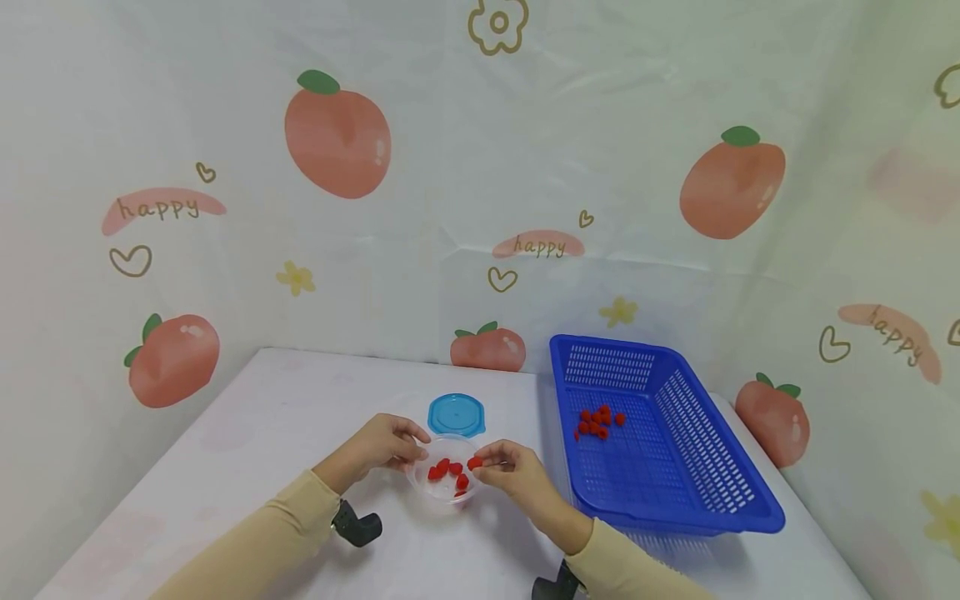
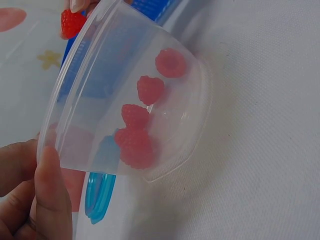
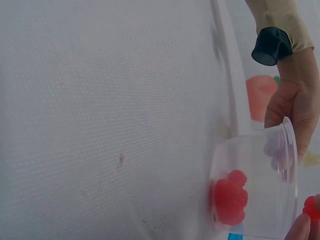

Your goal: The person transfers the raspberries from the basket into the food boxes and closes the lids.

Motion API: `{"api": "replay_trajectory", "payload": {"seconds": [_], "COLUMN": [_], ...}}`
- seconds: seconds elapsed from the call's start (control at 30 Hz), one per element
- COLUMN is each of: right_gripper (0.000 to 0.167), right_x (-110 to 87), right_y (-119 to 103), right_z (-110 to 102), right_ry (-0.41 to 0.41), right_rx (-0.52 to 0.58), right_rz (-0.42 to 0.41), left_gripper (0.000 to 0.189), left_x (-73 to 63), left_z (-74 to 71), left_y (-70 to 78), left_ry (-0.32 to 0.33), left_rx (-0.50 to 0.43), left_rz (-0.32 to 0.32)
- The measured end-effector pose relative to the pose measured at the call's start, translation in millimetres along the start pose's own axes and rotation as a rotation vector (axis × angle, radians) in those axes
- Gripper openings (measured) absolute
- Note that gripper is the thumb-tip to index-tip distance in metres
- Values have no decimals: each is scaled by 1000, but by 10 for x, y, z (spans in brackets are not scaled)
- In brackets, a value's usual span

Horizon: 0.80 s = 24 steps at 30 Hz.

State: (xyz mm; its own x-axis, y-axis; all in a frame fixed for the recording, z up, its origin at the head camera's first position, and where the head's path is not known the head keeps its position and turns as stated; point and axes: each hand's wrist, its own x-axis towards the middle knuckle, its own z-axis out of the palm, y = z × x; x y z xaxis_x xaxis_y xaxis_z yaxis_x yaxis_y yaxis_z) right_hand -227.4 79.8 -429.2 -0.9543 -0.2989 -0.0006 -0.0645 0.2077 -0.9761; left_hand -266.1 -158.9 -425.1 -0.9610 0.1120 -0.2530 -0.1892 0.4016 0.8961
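Observation:
A clear round plastic tub [image 1: 433, 498] stands on the table with several red raspberries [image 2: 150, 90] lying on its bottom. At its left rim my left hand [image 1: 384, 443] pinches the edge between thumb and fingers; the left wrist view shows this grip closely. Over the right side of the rim, my right hand [image 1: 521, 477] pinches one raspberry [image 1: 475, 462] between thumb and fingertips. That raspberry also appears above the rim in the left wrist view and at the lower right corner of the right wrist view.
Just behind the tub lies a blue lid [image 1: 457, 415] on the white table [image 1: 285, 400]. A large blue slotted basket [image 1: 675, 500] stands on the right, with several more raspberries [image 1: 596, 422] toward its left side. A printed cloth wall [image 1: 420, 292] rises behind the table.

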Motion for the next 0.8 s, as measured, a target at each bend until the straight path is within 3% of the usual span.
{"api": "replay_trajectory", "payload": {"seconds": [0.8], "right_gripper": [27], "right_x": [4], "right_y": [-2], "right_z": [-19], "right_ry": [-36], "right_rx": [42], "right_rz": [-11], "left_gripper": [20], "left_x": [-18], "left_z": [-2], "left_y": [13], "left_ry": [-10], "left_rx": [-6], "left_rz": [16]}}
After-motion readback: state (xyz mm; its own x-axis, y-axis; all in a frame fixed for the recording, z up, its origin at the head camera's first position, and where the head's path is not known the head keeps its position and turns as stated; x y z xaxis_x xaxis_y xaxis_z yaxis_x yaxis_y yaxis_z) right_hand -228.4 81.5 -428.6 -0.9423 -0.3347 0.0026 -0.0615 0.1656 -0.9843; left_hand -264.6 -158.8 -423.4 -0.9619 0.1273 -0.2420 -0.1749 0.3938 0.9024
